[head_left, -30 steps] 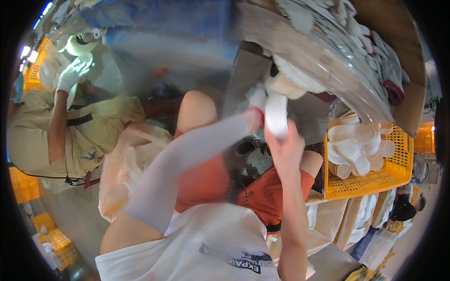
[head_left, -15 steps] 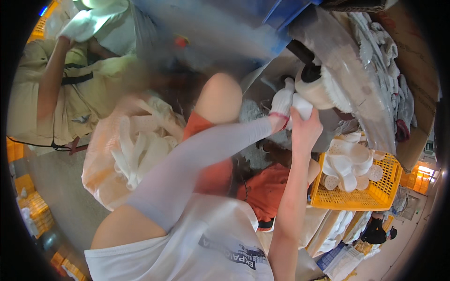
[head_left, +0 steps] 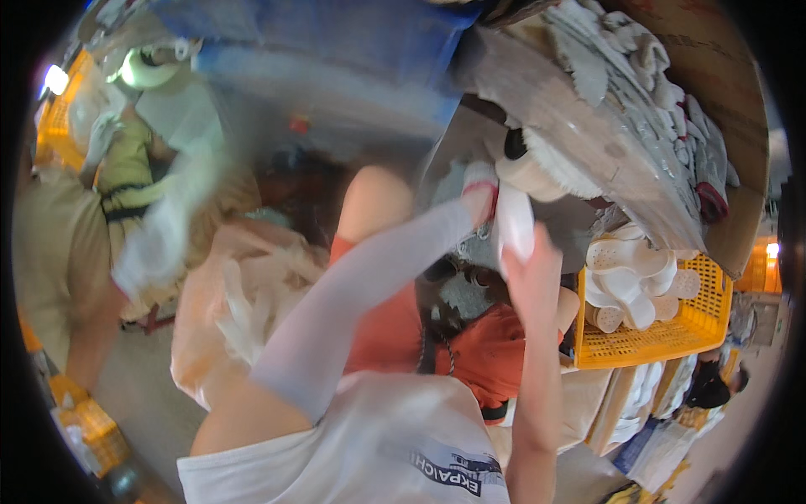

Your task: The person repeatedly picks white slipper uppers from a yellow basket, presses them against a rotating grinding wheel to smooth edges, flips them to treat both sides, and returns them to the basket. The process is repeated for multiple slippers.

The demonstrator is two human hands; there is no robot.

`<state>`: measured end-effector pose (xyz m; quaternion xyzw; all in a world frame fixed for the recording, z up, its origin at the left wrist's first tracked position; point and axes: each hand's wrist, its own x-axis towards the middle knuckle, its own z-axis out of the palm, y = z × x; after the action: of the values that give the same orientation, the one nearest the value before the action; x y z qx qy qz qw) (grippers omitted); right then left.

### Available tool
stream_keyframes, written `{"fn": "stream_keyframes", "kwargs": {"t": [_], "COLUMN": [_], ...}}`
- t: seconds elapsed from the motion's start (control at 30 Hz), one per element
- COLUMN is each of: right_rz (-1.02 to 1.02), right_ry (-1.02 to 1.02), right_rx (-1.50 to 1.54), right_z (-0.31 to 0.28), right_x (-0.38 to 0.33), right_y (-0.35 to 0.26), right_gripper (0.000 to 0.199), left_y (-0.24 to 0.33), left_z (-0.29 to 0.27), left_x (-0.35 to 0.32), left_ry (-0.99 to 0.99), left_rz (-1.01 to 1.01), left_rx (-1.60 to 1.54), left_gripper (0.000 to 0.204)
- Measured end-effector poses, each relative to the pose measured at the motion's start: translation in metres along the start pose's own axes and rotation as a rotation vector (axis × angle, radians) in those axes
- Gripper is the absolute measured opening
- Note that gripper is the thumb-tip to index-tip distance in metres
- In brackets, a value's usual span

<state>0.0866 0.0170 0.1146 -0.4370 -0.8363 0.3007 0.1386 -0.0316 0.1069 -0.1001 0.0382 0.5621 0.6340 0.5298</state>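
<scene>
My right hand point(head_left: 534, 270) is bare and closed around the lower end of a long, smooth white piece with rounded edges point(head_left: 514, 220). My left hand point(head_left: 481, 181) wears a white knit glove with a red cuff, below a pale grey arm sleeve. It lies just left of the white piece's upper end, and its fingers are hidden or blurred. Right beyond both hands is a pale roller with a fuzzy white edge point(head_left: 567, 168) and a dark hub. Whether the piece touches this roller I cannot tell.
A yellow crate point(head_left: 655, 346) at the right holds several white pieces, some with perforated round ends. A pinkish sack point(head_left: 197, 353) with white strips stands left of my knees. Grey gloves point(head_left: 630, 76) hang at a cardboard box point(head_left: 714, 50). A co-worker's blurred gloved hand point(head_left: 155, 252) is at left.
Both my hands and the white piece have moved slightly left in the picture as the view shifted. The left glove shows less. The co-worker's gloved arm has swung down.
</scene>
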Motion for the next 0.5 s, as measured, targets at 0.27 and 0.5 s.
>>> {"fn": "stream_keyframes", "kwargs": {"t": [0.27,0.5], "right_rz": [-0.081,-0.136], "right_ry": [0.160,0.124], "right_rx": [0.219,0.205], "right_z": [0.030,0.011], "right_x": [-0.064,-0.121], "right_y": [0.050,0.018], "right_gripper": [0.026,0.030], "left_y": [0.024,0.006], "left_z": [-0.018,-0.029], "left_x": [-0.053,-0.093], "left_ry": [-0.054,-0.263], "left_rz": [0.132,-0.158], "left_rx": [0.151,-0.322], "left_gripper": [0.056,0.044]}}
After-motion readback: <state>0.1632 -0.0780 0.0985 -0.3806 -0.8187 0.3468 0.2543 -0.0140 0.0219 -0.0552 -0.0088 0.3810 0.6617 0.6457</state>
